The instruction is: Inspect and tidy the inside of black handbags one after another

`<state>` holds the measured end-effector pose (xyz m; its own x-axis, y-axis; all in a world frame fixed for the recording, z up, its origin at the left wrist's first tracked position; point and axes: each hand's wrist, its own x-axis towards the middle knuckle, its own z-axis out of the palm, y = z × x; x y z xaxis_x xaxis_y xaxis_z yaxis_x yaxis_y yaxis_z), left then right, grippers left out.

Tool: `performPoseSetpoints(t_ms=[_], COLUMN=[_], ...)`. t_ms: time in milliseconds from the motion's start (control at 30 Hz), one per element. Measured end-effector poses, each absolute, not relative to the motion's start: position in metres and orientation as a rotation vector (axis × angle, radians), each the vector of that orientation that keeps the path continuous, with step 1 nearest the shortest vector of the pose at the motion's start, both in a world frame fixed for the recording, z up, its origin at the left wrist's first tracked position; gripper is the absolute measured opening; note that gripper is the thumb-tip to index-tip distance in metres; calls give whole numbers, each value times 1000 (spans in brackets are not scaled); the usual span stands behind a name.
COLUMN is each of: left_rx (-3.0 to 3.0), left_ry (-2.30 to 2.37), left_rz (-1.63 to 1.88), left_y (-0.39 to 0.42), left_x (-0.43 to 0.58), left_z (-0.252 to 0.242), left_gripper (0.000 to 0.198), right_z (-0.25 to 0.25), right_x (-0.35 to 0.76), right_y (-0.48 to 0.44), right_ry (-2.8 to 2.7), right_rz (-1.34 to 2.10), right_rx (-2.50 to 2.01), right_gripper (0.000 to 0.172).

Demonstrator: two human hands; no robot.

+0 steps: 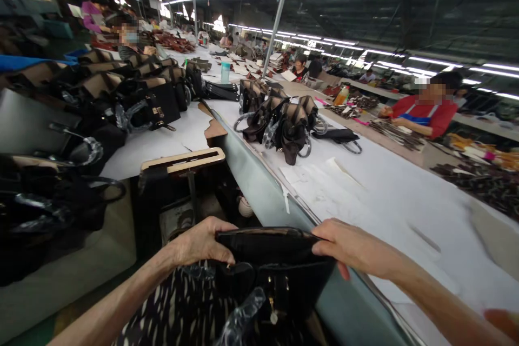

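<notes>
A black handbag (295, 281) is held over my lap at the table's edge, its top rim towards me and a gold-coloured clasp on its front. Clear plastic wrap (245, 311) covers its handle, which hangs down in front. My left hand (205, 243) grips the bag's upper left corner, thumb on the near side. At the upper right corner my right hand (344, 246) pinches the rim, with its other fingers partly hidden behind the bag. The bag's inside is too dark to make out.
Several black bags stand on the white table (389, 211) in a cluster (290, 124). More bags (154, 102) crowd the left. A stool with a pale rim (182, 161) stands in the gap. A co-worker in red (441, 113) sits across; a bottle (225, 72) stands further back.
</notes>
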<state>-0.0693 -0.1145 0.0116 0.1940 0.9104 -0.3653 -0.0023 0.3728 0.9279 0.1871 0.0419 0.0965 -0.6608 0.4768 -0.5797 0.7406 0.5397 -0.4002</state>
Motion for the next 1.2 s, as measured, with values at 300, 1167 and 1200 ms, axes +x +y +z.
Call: performPoseSetpoints(t_ms=[300, 1167, 1200], left_rx=[1111, 1542, 1599], left_ry=[1131, 1373, 1414], left_rz=[911, 823, 823], left_y=[-116, -95, -94], left_x=[-62, -52, -47], left_z=[16, 25, 27], left_gripper=[43, 33, 36], right_z=[70, 83, 84], right_x=[221, 213, 212], right_y=[42, 25, 24], right_ry=[2297, 2205, 2214], right_rz=[-927, -1021, -1010], right_rx=[1041, 972, 963], right_gripper=[23, 33, 32])
